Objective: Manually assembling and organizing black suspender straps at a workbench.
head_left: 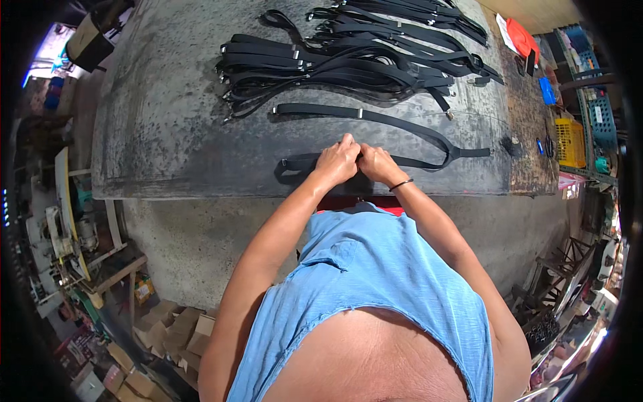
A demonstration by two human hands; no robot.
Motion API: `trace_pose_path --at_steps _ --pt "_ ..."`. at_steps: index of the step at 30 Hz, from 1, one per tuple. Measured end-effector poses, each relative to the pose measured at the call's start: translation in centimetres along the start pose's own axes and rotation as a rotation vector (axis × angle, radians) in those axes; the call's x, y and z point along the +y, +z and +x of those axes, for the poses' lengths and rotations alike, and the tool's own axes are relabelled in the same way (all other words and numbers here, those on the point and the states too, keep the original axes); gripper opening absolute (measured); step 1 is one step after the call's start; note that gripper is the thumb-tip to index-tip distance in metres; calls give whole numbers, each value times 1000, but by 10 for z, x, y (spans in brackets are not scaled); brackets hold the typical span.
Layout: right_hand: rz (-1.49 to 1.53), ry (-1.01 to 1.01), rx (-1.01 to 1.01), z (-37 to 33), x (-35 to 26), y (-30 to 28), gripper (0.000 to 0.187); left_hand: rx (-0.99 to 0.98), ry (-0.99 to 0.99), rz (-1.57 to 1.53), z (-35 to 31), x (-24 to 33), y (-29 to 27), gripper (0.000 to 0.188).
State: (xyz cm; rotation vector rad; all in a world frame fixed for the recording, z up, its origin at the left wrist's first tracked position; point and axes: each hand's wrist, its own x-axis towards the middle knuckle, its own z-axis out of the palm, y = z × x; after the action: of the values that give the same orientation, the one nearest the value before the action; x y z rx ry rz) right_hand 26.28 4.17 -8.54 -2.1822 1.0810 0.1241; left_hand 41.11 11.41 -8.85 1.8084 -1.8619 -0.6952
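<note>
I see the left hand (338,161) and right hand (379,163) side by side near the front edge of the bench (161,134), fingers of both curled closed on the nearer strap of a Y-shaped black suspender (462,153) (the tips are hidden from me). It lies along the bench, joined end to the right. Behind it, I have heaped black straps (321,70).

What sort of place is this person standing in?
It looks like a small workshop, though I can't be certain. Clues are the heap of black straps on a big, worn grey table, and the cardboard boxes gathered on the floor at the lower left.
</note>
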Motion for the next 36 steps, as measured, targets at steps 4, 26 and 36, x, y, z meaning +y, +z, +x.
trace_pose_path --at_steps 4,26,36 --pt "21 -58 42 2 11 12 23 -55 -45 -47 1 4 -6 21" --pt "86 -45 -36 6 8 3 23 -119 -67 -135 10 -8 8 18" --pt "73 -45 -53 1 20 1 27 -168 -60 -211 17 -1 7 22"
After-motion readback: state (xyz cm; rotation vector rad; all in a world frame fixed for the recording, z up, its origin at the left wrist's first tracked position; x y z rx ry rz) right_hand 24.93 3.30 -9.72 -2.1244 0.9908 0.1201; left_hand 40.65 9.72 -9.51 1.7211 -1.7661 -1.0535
